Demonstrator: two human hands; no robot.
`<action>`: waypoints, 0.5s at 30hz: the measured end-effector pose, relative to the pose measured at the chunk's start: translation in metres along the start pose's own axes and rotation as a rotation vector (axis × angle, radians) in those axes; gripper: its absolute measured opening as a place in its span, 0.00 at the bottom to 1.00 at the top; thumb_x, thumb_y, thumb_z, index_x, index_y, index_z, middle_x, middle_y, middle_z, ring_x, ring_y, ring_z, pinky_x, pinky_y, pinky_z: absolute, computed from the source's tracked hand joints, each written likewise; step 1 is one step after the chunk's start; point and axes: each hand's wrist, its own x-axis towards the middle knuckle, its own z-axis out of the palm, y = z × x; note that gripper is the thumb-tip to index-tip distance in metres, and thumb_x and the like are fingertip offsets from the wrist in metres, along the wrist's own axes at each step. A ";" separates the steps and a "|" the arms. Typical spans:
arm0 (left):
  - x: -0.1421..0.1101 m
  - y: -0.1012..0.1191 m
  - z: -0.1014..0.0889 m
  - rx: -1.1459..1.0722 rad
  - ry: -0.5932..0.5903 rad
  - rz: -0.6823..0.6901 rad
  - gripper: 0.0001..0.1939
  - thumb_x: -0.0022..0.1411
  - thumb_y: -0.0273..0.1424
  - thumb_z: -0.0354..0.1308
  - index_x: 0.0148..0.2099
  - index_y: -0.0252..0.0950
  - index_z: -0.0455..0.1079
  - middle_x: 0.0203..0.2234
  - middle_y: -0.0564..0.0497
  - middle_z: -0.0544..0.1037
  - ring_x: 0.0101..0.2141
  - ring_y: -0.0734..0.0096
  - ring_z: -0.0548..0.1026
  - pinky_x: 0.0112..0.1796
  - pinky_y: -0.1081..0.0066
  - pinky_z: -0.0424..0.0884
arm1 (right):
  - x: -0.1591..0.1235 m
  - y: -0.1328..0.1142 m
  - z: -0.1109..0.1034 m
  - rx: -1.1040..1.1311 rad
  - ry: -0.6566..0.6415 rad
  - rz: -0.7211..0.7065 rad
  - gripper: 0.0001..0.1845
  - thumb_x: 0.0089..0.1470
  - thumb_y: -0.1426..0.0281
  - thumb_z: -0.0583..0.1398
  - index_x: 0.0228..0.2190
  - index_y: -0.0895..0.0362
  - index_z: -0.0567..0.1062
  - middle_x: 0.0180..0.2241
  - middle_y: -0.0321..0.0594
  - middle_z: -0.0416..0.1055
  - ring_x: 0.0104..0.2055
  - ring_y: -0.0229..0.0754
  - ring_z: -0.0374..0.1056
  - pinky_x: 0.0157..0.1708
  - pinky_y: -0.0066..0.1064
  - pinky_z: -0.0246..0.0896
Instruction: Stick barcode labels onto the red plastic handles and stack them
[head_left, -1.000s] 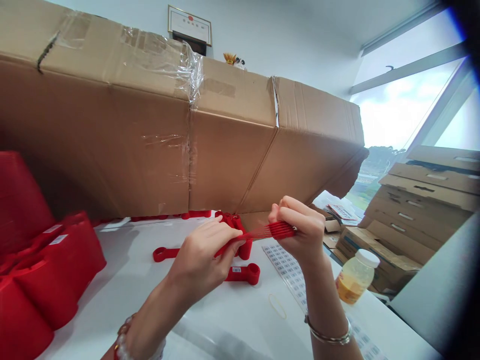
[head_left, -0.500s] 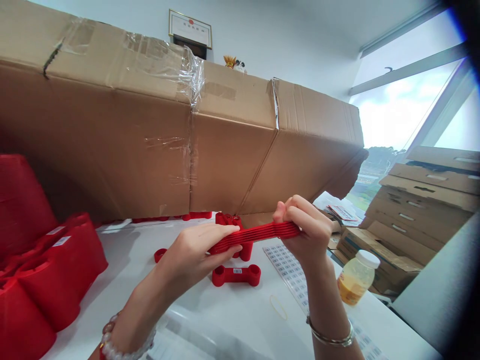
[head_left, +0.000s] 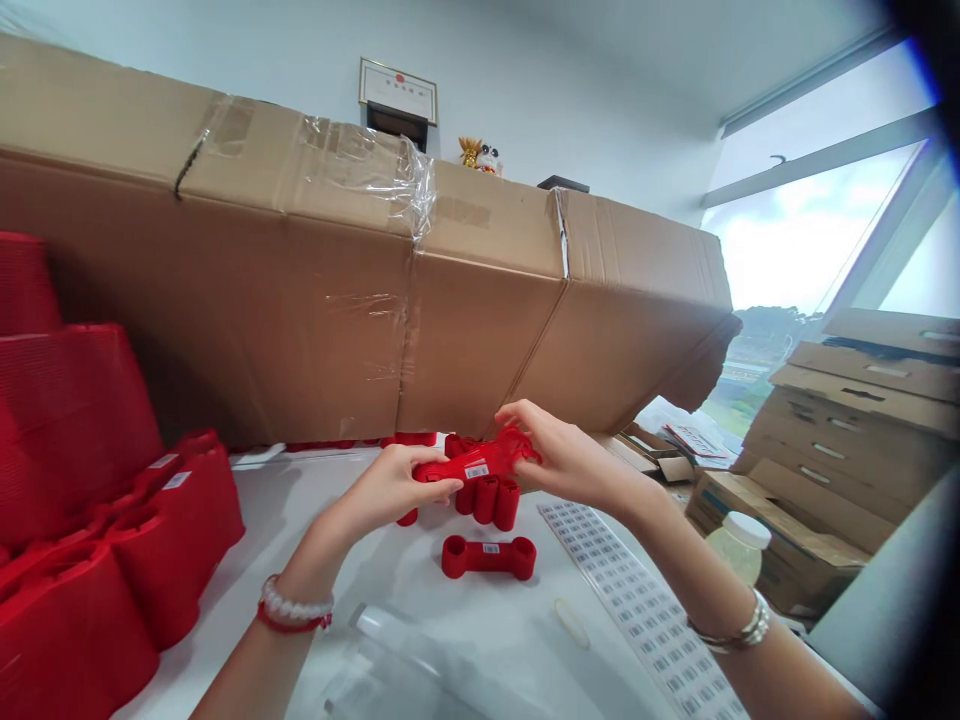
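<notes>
Bundle (head_left: 475, 460), red, barcode label facing up, is off the table (head_left: 292, 490), held between both hands. Left hand (head_left: 386, 487) is clamped on its left end, thumb on the near side. Right hand (head_left: 559, 455) is curled round the other end, fingertips at the edges; strips blurred there, so can't tell how firm that grip is. Two-end hold probably keeps the layers lined up and stops the thing twisting.

Red rolled pieces (head_left: 487, 502) sit just behind and below it, likely parked there for easy reach. Loose dumbbell-shaped piece (head_left: 489, 558) lies apart, nearer the camera, label also readable side up. Label sheet (head_left: 630, 600) runs beside the work area, rubber band (head_left: 571, 624) between it and the clear plastic (head_left: 420, 650); both within reach, presumably on purpose.

Diff vs the earlier frame: bundle was edge-on with layers showing, now its labelled face is turned to camera. Right hand was fisted, now more open-fingered. Bottle (head_left: 739, 545) is now partly behind the right forearm.
</notes>
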 end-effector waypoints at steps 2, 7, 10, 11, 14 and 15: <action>0.001 -0.001 0.000 -0.041 -0.031 -0.021 0.15 0.61 0.43 0.64 0.38 0.35 0.80 0.27 0.50 0.78 0.31 0.65 0.79 0.26 0.72 0.68 | -0.005 -0.008 -0.003 0.028 -0.013 -0.094 0.27 0.55 0.76 0.60 0.56 0.54 0.66 0.55 0.48 0.72 0.52 0.48 0.72 0.50 0.41 0.69; 0.002 -0.002 0.000 -0.113 -0.134 -0.067 0.17 0.60 0.46 0.65 0.37 0.36 0.80 0.31 0.47 0.83 0.30 0.66 0.80 0.28 0.71 0.71 | -0.013 -0.026 0.011 -0.157 -0.044 -0.254 0.20 0.56 0.75 0.65 0.51 0.56 0.73 0.51 0.49 0.76 0.51 0.51 0.73 0.50 0.45 0.71; 0.001 0.000 -0.001 -0.139 -0.224 -0.099 0.20 0.60 0.50 0.64 0.36 0.36 0.81 0.33 0.45 0.85 0.28 0.67 0.80 0.30 0.71 0.72 | -0.013 -0.028 0.028 -0.363 -0.062 -0.323 0.12 0.60 0.77 0.63 0.46 0.59 0.76 0.44 0.49 0.79 0.45 0.51 0.74 0.48 0.45 0.69; 0.001 0.001 -0.002 -0.149 -0.254 -0.111 0.21 0.60 0.50 0.64 0.36 0.36 0.80 0.34 0.44 0.85 0.27 0.67 0.80 0.30 0.70 0.72 | -0.013 -0.027 0.032 -0.401 -0.083 -0.322 0.10 0.62 0.78 0.62 0.45 0.60 0.77 0.41 0.49 0.79 0.43 0.50 0.74 0.46 0.44 0.69; 0.002 0.002 0.000 -0.173 -0.339 -0.152 0.24 0.59 0.52 0.64 0.36 0.34 0.79 0.36 0.43 0.85 0.25 0.67 0.80 0.30 0.69 0.74 | -0.013 -0.026 0.037 -0.380 -0.200 -0.215 0.10 0.63 0.80 0.58 0.42 0.60 0.79 0.37 0.46 0.79 0.38 0.47 0.73 0.40 0.38 0.65; 0.004 0.001 0.002 -0.174 -0.365 -0.167 0.25 0.58 0.53 0.64 0.35 0.34 0.79 0.36 0.42 0.85 0.25 0.67 0.80 0.30 0.69 0.74 | -0.014 -0.026 0.038 -0.350 -0.239 -0.176 0.09 0.63 0.80 0.58 0.41 0.60 0.79 0.37 0.46 0.79 0.38 0.46 0.73 0.38 0.36 0.63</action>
